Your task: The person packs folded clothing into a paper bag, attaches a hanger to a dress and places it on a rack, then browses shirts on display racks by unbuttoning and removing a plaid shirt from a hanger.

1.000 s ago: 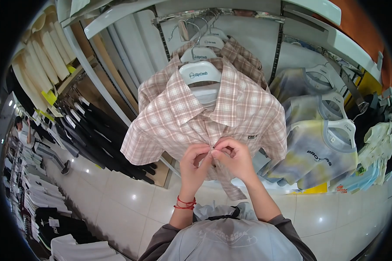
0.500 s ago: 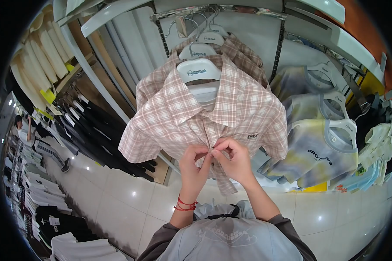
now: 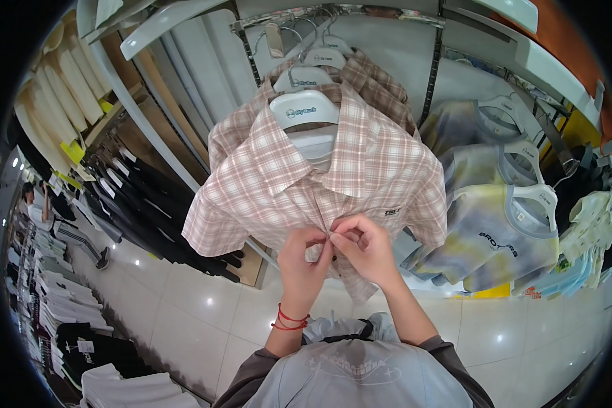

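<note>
A pink-and-white plaid short-sleeved shirt [image 3: 251, 183] hangs in front of me on a white hanger [image 3: 304, 109]. My left hand [image 3: 304, 262] pinches the shirt's front placket, thumb against index finger. Right beside it, my right hand [image 3: 364, 248] pinches the same front edge, so the fingertips of both hands almost meet. Whatever small part lies between the fingertips is covered by them. A dark button shows just below, near the left thumb. The collar lies open above, and a small dark label sits on the chest at the right.
More plaid shirts [image 3: 381, 78] hang behind on the metal rail [image 3: 340, 10]. Tie-dye tops [image 3: 489, 231] hang at the right, dark trousers [image 3: 149, 211] at the left. Folded white clothes [image 3: 129, 387] lie at lower left. A person [image 3: 41, 207] stands at the far left on the tiled floor [image 3: 190, 326].
The shirt and its hanger have shifted slightly left and up in view, and the shirt's lower front hangs differently. Both hands keep their pinch at nearly the same place.
</note>
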Motion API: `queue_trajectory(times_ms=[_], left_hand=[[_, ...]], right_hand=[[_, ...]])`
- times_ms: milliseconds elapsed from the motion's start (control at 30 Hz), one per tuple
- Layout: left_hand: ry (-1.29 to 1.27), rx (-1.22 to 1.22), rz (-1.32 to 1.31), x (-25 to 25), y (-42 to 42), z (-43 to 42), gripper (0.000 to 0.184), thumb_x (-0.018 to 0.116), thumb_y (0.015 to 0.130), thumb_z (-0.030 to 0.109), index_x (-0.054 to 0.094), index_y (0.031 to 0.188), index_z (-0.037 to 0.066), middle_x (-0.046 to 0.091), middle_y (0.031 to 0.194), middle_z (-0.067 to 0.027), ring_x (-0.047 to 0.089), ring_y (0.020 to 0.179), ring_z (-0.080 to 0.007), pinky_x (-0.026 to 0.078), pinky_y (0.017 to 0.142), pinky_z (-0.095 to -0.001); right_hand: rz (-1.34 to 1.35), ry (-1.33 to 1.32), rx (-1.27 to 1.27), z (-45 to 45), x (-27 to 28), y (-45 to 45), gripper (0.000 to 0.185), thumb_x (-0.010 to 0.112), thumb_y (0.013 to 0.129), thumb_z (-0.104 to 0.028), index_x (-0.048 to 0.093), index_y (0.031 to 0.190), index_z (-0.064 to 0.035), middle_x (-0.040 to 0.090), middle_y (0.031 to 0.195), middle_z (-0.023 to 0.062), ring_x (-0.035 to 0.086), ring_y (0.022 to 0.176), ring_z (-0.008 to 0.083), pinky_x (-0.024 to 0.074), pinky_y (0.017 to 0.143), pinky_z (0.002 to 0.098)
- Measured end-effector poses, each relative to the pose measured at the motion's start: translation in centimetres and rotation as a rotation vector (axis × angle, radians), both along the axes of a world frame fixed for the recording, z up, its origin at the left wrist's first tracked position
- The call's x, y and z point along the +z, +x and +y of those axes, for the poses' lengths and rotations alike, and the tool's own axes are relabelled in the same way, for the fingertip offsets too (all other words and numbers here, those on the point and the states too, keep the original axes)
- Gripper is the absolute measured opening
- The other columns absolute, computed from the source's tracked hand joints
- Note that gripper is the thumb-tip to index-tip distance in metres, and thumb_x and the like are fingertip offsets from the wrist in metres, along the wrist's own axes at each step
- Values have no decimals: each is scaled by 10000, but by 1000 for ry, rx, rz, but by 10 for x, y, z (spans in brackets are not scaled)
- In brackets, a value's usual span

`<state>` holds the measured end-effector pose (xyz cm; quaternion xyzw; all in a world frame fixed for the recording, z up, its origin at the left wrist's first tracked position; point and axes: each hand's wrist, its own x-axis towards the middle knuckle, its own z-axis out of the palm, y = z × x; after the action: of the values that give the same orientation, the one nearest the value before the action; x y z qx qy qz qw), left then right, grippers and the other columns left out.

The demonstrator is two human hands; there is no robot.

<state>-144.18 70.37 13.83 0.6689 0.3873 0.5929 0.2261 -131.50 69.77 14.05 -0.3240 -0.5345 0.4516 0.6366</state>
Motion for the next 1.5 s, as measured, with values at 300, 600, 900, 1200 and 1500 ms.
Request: queue_trajectory(times_ms=[300, 600, 900, 1200, 1500], left_hand=[[76, 59, 129, 5, 3, -3, 180, 665, 692, -59, 548, 819, -7, 600, 795, -69, 607, 721, -128, 503, 691, -234], [-102, -48, 10, 8, -2, -1, 163, 639, 715, -48, 549, 847, -14, 588, 776, -77, 603, 715, -142, 501, 690, -246], [26, -53, 66, 14, -3, 0, 186, 645, 706, -48, 546, 859, -11, 570, 814, -110, 605, 736, -208, 505, 670, -268], [7, -83, 9, 12, -2, -4, 188, 651, 708, -54, 554, 865, -17, 577, 833, -111, 602, 737, -196, 507, 669, -265], [-18, -132, 32, 14, -5, -5, 178, 634, 729, -83, 547, 879, -41, 542, 866, -92, 578, 780, -143, 510, 711, -243]], right_hand=[[0, -88, 114, 3, 4, 13, 107, 607, 787, 47, 537, 856, 4, 564, 902, 48, 553, 846, 95, 473, 752, 227], [57, -159, 252, 6, 7, 19, 77, 600, 791, 47, 543, 835, 21, 561, 879, 54, 563, 802, 101, 474, 713, 218], [44, -144, 228, 6, 9, 19, 76, 609, 781, 48, 557, 828, 18, 579, 850, 50, 574, 787, 96, 477, 706, 217], [140, -183, 208, 3, 12, 18, 112, 647, 746, 40, 556, 768, -23, 572, 769, 20, 559, 690, 72, 449, 619, 188], [177, -198, 199, 3, 11, 17, 114, 643, 747, 44, 554, 766, -24, 573, 764, 26, 557, 683, 71, 450, 612, 190]])
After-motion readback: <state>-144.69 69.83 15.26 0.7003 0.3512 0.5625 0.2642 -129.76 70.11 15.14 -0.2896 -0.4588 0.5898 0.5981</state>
